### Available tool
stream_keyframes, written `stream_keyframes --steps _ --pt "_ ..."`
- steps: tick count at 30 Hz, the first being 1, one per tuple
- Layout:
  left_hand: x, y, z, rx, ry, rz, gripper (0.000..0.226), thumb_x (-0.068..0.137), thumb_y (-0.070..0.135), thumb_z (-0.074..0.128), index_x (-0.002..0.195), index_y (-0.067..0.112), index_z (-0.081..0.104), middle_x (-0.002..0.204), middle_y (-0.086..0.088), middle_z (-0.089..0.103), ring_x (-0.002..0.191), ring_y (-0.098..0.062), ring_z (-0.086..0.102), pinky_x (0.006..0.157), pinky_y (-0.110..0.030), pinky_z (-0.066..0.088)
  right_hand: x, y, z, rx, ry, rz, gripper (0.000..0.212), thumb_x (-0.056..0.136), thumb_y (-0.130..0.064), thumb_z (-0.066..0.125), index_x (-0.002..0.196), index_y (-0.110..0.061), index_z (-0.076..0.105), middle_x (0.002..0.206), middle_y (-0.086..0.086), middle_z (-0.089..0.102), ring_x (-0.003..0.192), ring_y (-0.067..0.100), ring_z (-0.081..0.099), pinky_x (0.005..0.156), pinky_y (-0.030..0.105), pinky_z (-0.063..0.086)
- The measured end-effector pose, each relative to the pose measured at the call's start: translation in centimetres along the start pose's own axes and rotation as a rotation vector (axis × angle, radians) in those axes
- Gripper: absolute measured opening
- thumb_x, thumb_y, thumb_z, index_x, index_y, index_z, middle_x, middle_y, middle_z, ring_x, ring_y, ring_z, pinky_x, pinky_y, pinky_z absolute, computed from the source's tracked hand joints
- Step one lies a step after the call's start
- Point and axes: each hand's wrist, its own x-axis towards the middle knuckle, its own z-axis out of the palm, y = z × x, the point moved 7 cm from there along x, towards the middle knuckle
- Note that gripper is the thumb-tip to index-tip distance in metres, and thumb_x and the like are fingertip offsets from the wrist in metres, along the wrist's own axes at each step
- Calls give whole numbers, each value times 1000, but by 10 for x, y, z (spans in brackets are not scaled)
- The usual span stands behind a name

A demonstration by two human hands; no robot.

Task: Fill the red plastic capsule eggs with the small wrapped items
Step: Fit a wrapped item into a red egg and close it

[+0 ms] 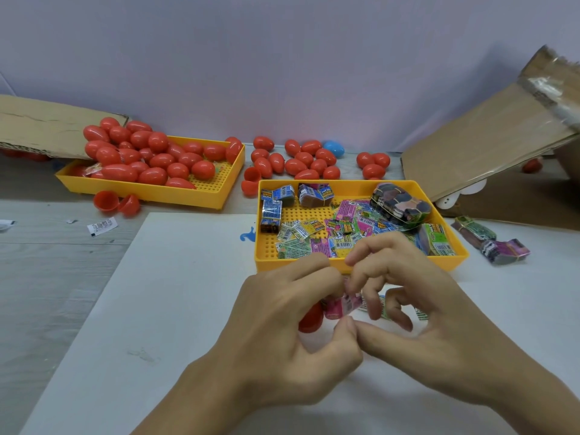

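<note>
Hands meet at centre front of the head view, over the white board (175,309). Left hand (282,328) has fingers curled round a red egg half (310,318), which peeks out just below its fingertips; which way the egg's open end faces can't be told. Right hand (417,318) is curled too, thumb and forefinger pinching a pink wrapped item (340,304) right at the egg, touching or nearly so. More wrappers show under the right fingers. Egg lies to the left of the item, so the next push likely goes leftward from the right hand. Supply sits just beyond the hands: yellow tray of wrapped items (452,243). Closed red eggs (153,158) heap far left in a second yellow tray (216,196).
</note>
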Motion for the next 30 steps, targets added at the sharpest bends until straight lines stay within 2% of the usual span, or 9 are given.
stream_keyframes --steps 3,9,12,14,19,20,23,26,30 --pt "1 0 -1 -1 4 -7 15 74 30 56 70 16 49 72 10 41 61 -13 41 49 -30 33 0 0 -3 18 26 -5 31 76 -37 74 103 -37 59 117 -10 53 69 19 58 46 27 39" --pt "0 -2 -1 -8 8 -12 16 73 28 56 68 14 50 72 5 44 61 -20 44 49 -39 35 0 -3 -4 -55 35 -46 18 78 -37 72 95 -34 66 113 -9 54 65 16 51 45 32 38" --pt "0 -1 -1 -11 11 -2 17 74 27 57 67 14 48 71 6 44 61 -18 43 50 -39 34 0 -4 -4 -159 30 -71 13 80 -38 70 90 -32 67 113 -9 54 66 12 50 54 12 35" --pt "0 0 0 -41 5 1 16 74 26 57 68 15 49 72 6 45 62 -18 48 50 -38 37 0 -4 -2 -248 7 -79 14 81 -40 69 91 -31 68 115 -9 52 68 10 50 62 7 33" --pt "-1 -1 3 -89 -36 -21 15 76 28 56 69 17 50 76 3 51 67 -23 55 54 -41 42 -1 -2 1 -340 -6 -82 15 82 -45 66 83 -29 67 119 -10 48 73 11 50 61 24 42" --pt "-1 -1 4 -95 -46 -24 15 76 29 56 69 18 49 77 3 51 68 -22 54 55 -40 41 -2 -2 2 -338 -12 -80 14 83 -44 65 82 -30 67 121 -10 47 75 12 51 61 26 43" --pt "0 -3 5 -135 -84 -51 22 80 33 55 68 15 51 81 3 52 70 -21 52 55 -33 39 -2 -6 4 -321 -31 -108 12 85 -41 65 80 -31 69 128 -8 43 79 11 52 69 14 36" --pt "1 -5 5 -225 -107 -74 26 83 37 55 71 14 55 85 2 55 71 -21 52 58 -24 35 -2 -11 3 -277 -33 -138 11 86 -38 66 80 -30 71 128 -4 44 79 8 51 73 10 34" --pt "2 -15 -8 -378 61 -184 11 81 34 60 85 24 60 73 9 56 53 -6 46 53 -16 34 0 -2 -6 -98 45 9 21 81 -45 67 71 -27 69 115 -13 53 71 9 55 59 17 42"
